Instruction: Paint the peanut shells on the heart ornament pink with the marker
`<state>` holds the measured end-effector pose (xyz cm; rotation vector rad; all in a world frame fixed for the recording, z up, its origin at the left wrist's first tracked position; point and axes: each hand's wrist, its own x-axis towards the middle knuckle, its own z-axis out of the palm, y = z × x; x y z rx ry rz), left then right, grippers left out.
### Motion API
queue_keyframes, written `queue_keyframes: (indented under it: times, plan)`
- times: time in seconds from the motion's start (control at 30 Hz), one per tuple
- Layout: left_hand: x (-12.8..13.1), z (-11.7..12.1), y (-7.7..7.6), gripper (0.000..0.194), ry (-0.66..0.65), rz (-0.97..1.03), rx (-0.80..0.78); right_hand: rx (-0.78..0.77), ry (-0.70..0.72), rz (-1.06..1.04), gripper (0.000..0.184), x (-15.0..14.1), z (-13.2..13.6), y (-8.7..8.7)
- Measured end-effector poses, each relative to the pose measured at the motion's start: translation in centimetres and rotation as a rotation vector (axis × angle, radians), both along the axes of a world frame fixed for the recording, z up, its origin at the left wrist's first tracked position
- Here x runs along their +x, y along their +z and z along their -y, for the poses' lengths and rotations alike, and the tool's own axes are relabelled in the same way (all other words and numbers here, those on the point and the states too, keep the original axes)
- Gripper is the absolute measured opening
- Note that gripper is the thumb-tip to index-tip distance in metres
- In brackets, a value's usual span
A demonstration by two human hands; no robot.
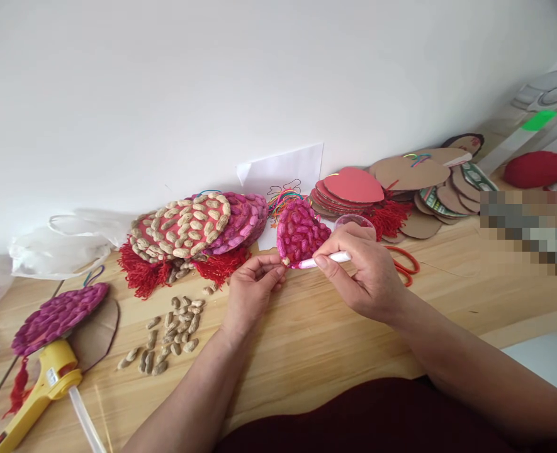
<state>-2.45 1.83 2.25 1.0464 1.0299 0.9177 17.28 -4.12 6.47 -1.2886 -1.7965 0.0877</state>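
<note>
A heart-shaped or rounded piece covered in peanuts, painted magenta [301, 233], stands tilted up in front of me. My left hand [257, 283] pinches its lower left edge, beside a peanut that still shows bare tan shell. In my right hand [363, 270] is a white paintbrush or marker [338, 257], gripped like a pen. Its magenta-stained tip touches the lower edge of the piece. Just behind my right hand is a small clear cup [354, 220], partly hidden by the fingers.
Loose peanuts [179, 327] lie left of my left arm. Peanut-covered pieces [184, 223] with red tassels are stacked behind them. At far left are a yellow glue gun [56, 371] and a plastic bag [56, 251]. Red card hearts [354, 185] and cardboard shapes [408, 173] stand at the right.
</note>
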Motion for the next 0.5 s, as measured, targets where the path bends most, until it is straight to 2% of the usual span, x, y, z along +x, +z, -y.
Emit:
queue_keyframes:
  times: [0.3,0.5]
  plan:
    - [0.02,0.12,0.08,0.031,0.003,-0.004,0.0,0.0,-0.037,0.039,0.011,0.14,-0.19,0.11]
    - [0.08,0.07,0.01,0.033,0.007,-0.003,0.003,0.003,-0.014,0.01,0.01,0.07,-0.05,0.11]
